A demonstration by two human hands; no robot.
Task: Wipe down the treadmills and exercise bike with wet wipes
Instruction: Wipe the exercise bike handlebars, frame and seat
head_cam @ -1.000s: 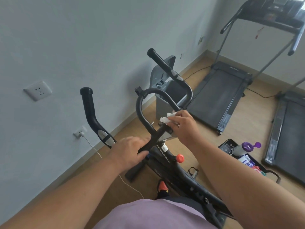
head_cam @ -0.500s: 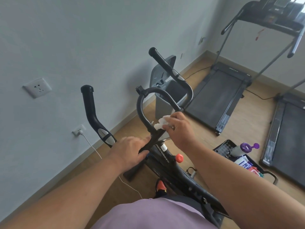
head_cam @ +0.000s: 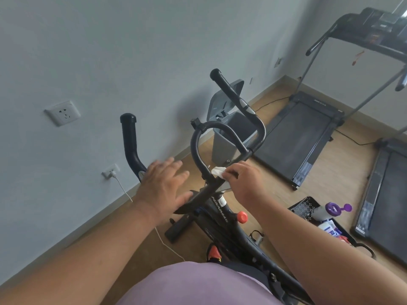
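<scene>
At the centre of the frame the right hand (head_cam: 241, 179) pinches a white wet wipe (head_cam: 218, 172) against the exercise bike's looped handlebar (head_cam: 196, 150), the left hand (head_cam: 164, 183) spread wide just beside it; next, probably, wiping along the loop.

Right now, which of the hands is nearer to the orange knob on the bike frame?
Right, narrowly. The right hand, pinching the wet wipe on the handlebar stem, is above the orange knob. The left hand is spread open, up and to the knob's left.
</scene>
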